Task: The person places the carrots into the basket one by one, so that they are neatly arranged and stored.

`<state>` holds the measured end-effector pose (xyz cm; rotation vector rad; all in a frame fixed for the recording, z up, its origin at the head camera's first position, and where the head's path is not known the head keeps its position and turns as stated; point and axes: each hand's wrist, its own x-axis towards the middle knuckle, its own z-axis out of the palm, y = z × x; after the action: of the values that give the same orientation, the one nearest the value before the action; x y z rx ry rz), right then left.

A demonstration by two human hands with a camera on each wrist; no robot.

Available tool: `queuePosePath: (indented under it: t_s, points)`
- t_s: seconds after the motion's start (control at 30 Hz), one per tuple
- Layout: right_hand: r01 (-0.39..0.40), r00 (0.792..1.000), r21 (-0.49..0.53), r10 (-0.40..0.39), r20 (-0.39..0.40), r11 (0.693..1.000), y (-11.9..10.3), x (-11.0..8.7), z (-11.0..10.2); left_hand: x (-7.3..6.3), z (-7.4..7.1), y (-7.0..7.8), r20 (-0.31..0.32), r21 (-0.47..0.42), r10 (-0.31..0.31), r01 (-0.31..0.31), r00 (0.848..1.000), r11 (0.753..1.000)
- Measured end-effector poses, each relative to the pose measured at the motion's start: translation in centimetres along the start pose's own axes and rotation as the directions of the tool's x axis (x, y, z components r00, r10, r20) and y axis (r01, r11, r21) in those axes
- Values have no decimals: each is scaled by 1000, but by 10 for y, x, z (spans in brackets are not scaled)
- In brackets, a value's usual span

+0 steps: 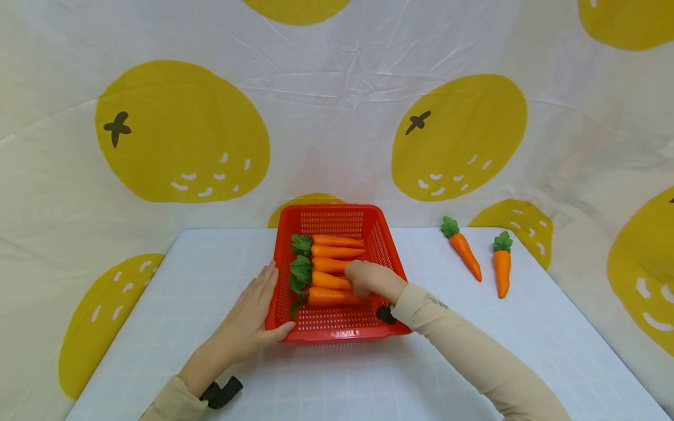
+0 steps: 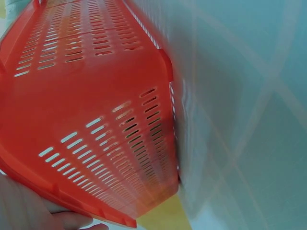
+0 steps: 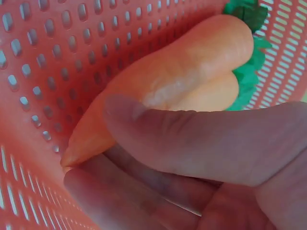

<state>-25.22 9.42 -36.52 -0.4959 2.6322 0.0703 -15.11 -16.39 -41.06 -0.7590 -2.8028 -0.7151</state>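
Five smooth, tapered, green-topped orange carrots (image 1: 327,265) lie in our red perforated plastic basket (image 1: 337,335). Our right hand (image 1: 371,279) pinches one near its tip; our left hand (image 1: 253,313) rests straight-fingered against the basket. Probably we're laying it in; next likely needs clean release.

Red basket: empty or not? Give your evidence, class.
Not empty: the head view shows five carrots lying side by side inside the red basket.

Curtained booth — printed cloth (image 1: 332,146) backs the table (image 1: 221,257).
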Motion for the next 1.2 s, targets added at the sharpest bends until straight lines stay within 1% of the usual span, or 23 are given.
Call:
queuePosePath:
  t_s: [0.23, 0.57, 0.7, 0.83, 1.13, 1.2]
  points:
    - [-12, 999, 0, 12, -47, 1000, 1, 2, 0, 0, 0, 0, 0, 3, 1, -1, 1000, 1000]
    - [16, 994, -3, -16, -110, 1000, 4, 3, 0, 0, -2, 1, -1, 0, -11, 11, 1000, 1000]
    - [4, 994, -10, -6, -108, 1000, 3, 3, 0, 0, -1, 1, 1, -3, -14, 14, 1000, 1000]
    - [-18, 996, -21, 16, -90, 1000, 3, 3, 0, 0, -1, 1, 1, -6, -12, 12, 1000, 1000]
    - [-61, 993, -43, 57, -101, 997, 2, 4, 1, 0, 0, 0, 3, -12, -18, 18, 1000, 1000]
    - [-73, 993, -45, 69, -92, 996, 2, 4, 0, -1, -1, 0, 4, -11, -18, 18, 1000, 1000]
